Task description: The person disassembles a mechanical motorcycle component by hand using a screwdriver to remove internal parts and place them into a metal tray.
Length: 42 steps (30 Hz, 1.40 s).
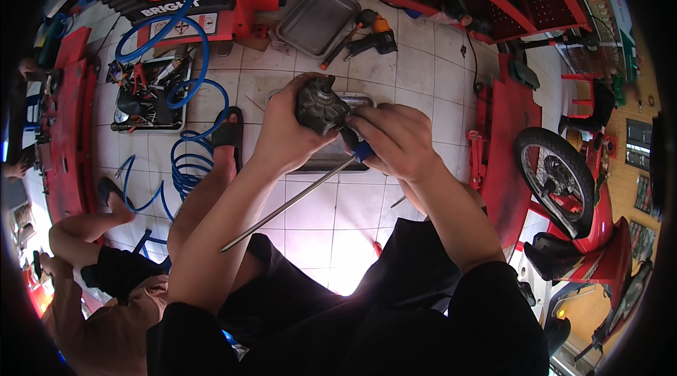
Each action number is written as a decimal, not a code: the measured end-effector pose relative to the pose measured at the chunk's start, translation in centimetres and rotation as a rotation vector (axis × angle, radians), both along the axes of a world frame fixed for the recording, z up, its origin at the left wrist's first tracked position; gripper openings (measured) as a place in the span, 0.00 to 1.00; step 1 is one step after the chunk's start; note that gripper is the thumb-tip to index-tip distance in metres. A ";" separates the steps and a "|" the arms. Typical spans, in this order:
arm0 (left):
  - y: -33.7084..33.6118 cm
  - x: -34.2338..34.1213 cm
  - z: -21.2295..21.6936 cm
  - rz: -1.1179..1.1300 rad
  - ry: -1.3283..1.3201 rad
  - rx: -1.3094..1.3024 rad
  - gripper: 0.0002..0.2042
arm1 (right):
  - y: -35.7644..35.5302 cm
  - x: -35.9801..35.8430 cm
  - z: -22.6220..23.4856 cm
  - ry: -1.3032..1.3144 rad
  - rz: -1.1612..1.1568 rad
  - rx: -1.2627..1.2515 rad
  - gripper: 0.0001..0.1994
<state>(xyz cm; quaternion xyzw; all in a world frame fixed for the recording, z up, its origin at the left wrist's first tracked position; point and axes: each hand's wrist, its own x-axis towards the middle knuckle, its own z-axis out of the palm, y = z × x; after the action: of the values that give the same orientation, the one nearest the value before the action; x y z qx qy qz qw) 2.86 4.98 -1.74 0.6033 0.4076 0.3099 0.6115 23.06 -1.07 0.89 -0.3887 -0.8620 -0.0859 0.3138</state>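
My left hand [282,133] grips a dark grey metal engine part [321,105], holding it up in front of me. My right hand [395,140] is closed around the blue handle of a long screwdriver [296,196] right beside the part. Its thin metal shaft slants down and to the left, ending over my left thigh. Both hands sit over a grey metal tray [331,157] on the tiled floor, most of it hidden behind them.
A second empty metal tray [317,20] lies further off, with a power drill [374,41] beside it. A coiled blue air hose [187,161] and an open toolbox tray [144,90] are on the left. Another person [92,284] crouches at lower left. A red motorbike [578,200] stands on the right.
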 end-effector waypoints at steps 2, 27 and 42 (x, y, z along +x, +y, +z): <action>0.0 0.0 -0.2 0.012 0.007 0.012 0.36 | 0.0 -0.3 0.1 -0.005 -0.027 0.016 0.20; 4.1 -2.8 -2.6 0.351 -0.355 -0.911 0.18 | -13.7 4.8 -31.4 1.039 -1.641 -1.174 0.10; 4.8 -3.0 -1.6 0.359 -0.342 -0.899 0.18 | -20.4 1.7 -28.2 -0.071 -1.011 -1.594 0.19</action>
<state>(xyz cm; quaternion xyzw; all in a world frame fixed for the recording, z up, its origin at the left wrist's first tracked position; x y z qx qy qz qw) -0.17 9.75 -3.34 0.1421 0.4916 0.2985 0.8056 24.75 -21.48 -27.35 -0.8134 -0.4051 0.3912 -0.1455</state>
